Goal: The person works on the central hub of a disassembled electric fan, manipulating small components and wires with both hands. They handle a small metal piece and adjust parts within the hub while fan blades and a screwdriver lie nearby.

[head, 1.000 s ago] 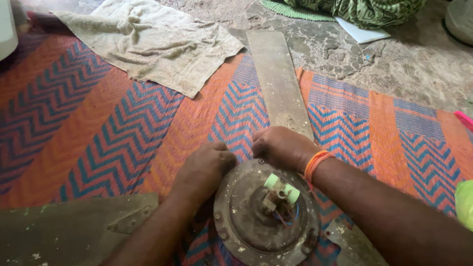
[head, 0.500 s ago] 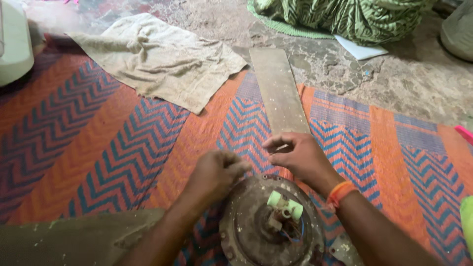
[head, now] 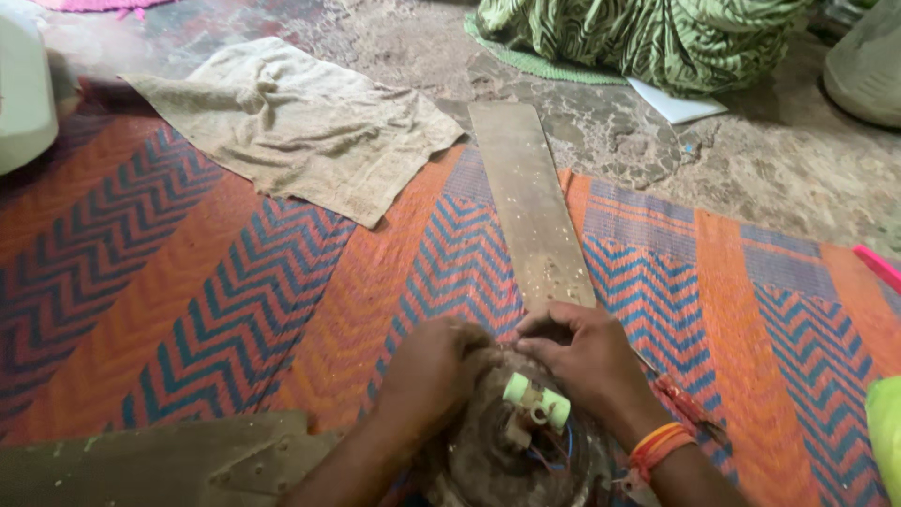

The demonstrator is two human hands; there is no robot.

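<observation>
A dusty round fan motor (head: 497,455) with a pale green connector (head: 535,402) and thin wires on top lies on an orange and blue zigzag mat (head: 188,291). My left hand (head: 427,371) grips the motor's far left rim. My right hand (head: 582,357), an orange band on its wrist, presses fingers on the far rim where a long dirty blade (head: 530,207) joins it. A second blade (head: 141,465) extends to the lower left.
A beige cloth (head: 300,127) lies at the mat's far edge. Beyond it is a stone floor (head: 770,160) with green patterned fabric (head: 648,38) and a white sheet (head: 676,101). A white container (head: 23,94) stands far left; pink (head: 878,266) and green (head: 884,437) items sit right.
The view has shifted, with the motor now lower in the frame. My right hand has moved back onto the motor's far rim beside my left hand.
</observation>
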